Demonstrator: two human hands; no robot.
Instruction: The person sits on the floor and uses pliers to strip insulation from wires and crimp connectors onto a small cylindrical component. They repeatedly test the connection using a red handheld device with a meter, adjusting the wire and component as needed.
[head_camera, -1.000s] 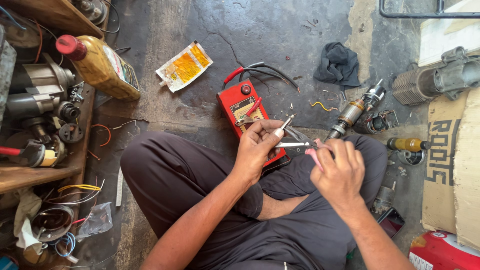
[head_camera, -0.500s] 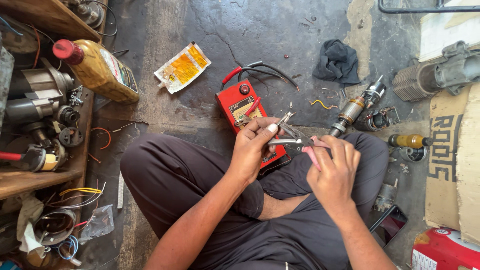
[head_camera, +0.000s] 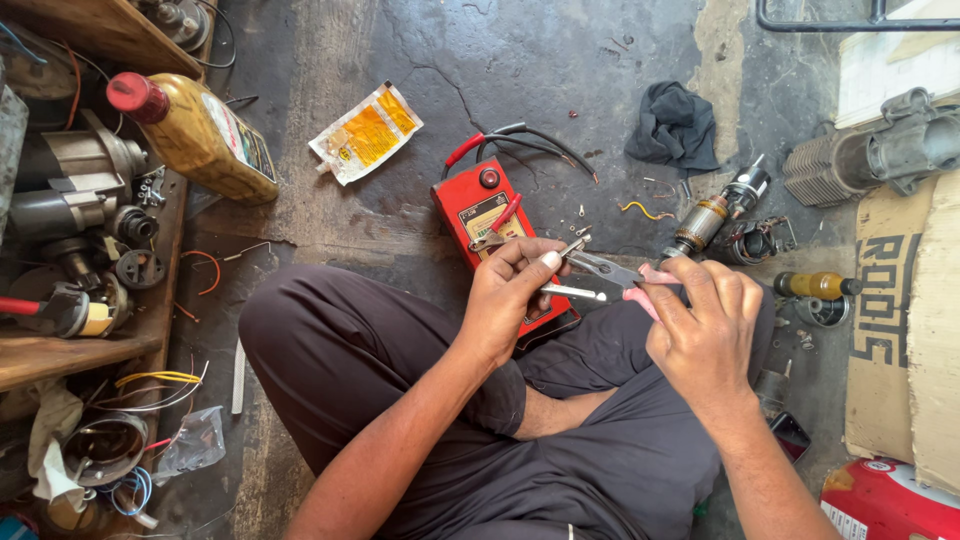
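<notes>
I sit cross-legged on a concrete floor. My right hand (head_camera: 706, 332) grips the pink handles of a pair of pliers (head_camera: 610, 272), whose jaws point left. My left hand (head_camera: 512, 297) pinches a small metal piece (head_camera: 573, 247) at the plier jaws. Directly beyond my hands lies a red rectangular tester (head_camera: 486, 218) with red and black cables (head_camera: 520, 140). A motor armature with copper windings (head_camera: 715, 213) lies on the floor just past my right hand.
A yellow oil bottle with a red cap (head_camera: 195, 135) and a yellow sachet (head_camera: 366, 132) lie at left. Wooden shelves (head_camera: 70, 345) hold motor parts. A dark rag (head_camera: 675, 125), a starter motor (head_camera: 880, 155), cardboard (head_camera: 905, 320) and a small yellow bottle (head_camera: 815, 286) are at right.
Both hands have stayed together over my lap, with the pliers shifting slightly against the small piece. Nothing else has moved.
</notes>
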